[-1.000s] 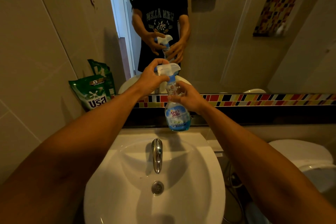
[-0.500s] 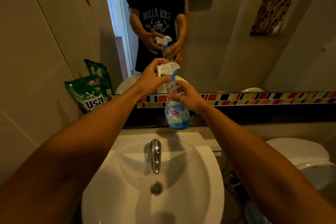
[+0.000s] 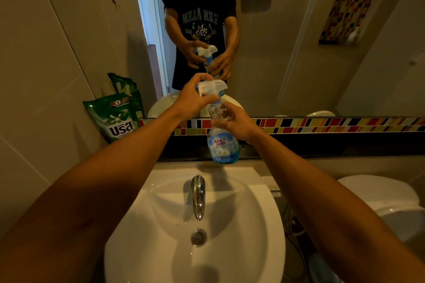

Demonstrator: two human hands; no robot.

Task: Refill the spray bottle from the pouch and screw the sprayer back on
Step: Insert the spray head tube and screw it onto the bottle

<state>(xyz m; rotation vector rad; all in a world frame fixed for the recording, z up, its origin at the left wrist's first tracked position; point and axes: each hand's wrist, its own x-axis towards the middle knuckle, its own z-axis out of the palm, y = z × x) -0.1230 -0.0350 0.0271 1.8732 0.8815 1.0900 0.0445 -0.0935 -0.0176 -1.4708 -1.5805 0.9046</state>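
Both hands gripping: left hand [image 3: 193, 101] on sprayer [image 3: 212, 87]; right hand [image 3: 234, 122] on bottle [image 3: 222, 145]

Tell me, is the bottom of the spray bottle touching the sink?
Apart. In the head view, the hands hold the spray bottle up in the air, and dark ledge and wall show under its bottom, above the sink.

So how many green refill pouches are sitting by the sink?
1: a green pouch leans against the left wall on the ledge beside the mirror. The second green shape behind it is its mirror reflection. None other shows.
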